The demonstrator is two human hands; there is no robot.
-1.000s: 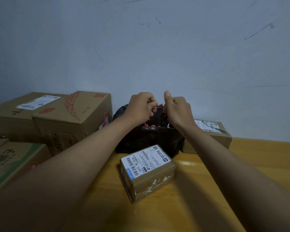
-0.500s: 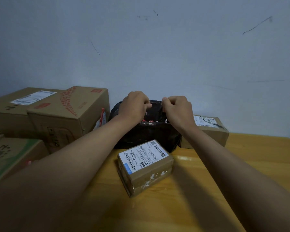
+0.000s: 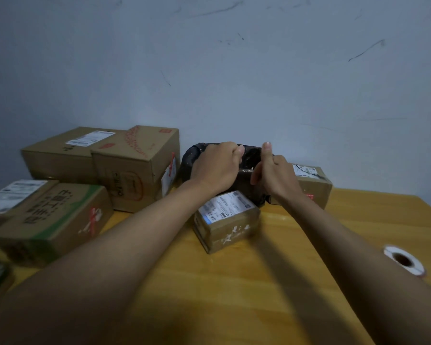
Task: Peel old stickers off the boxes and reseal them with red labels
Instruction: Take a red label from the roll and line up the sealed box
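Left hand: the left hand (image 3: 215, 168) is raised over the black bag (image 3: 192, 160) at the back edge of the table (image 3: 234, 295), fingers curled into a loose fist with the thumb laid along the top; whether anything is pinched inside cannot be told.
Right hand: the right hand (image 3: 275, 174) is beside it, just apart, fingers curled and thumb pointing up; no scrap is visible between its fingers, so its hold cannot be told either.
Why over the bag: the open-topped bag sits against the wall, and it looks like the place for waste; both hands together above it suggests peeled sticker bits being rubbed off the fingers, a judgement only.
Small box: the small cardboard box (image 3: 228, 220) lies near the middle of the table, directly below the forearms and within easy reach. Its white shipping label (image 3: 225, 205) is on top, and torn white residue marks its front face, so it is probably the one in hand.
Label roll: the roll of labels (image 3: 403, 262) lies flat toward the right edge of the table, close to the right forearm, ready for resealing.
Other boxes: a pile of larger boxes (image 3: 135, 165) fills the back left corner, several carrying red-and-white strips. Another box (image 3: 314, 185) stands behind the right hand by the bag.
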